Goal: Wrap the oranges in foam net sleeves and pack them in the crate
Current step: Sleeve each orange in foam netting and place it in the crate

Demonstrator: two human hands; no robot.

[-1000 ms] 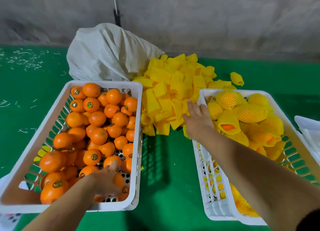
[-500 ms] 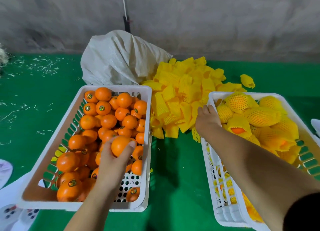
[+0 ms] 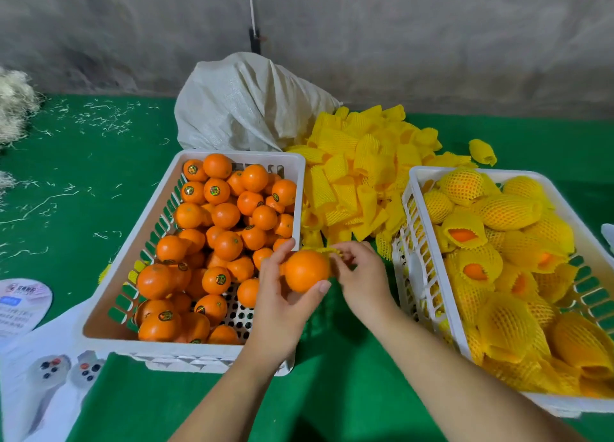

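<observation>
Orange and round, the bare fruit (image 3: 306,270) we hold in our left hand (image 3: 282,303), fingers curled round it, sits between the two white plastic crates (image 3: 212,355), touching the yellow foam net sleeve (image 3: 327,249) pinched by our right hand (image 3: 362,275).

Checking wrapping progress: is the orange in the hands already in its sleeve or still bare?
Still bare. The orange in the left hand shows plain peel; the right hand holds the foam sleeve beside it.

Both hands (image 3: 327,277) together, fingers curled
</observation>
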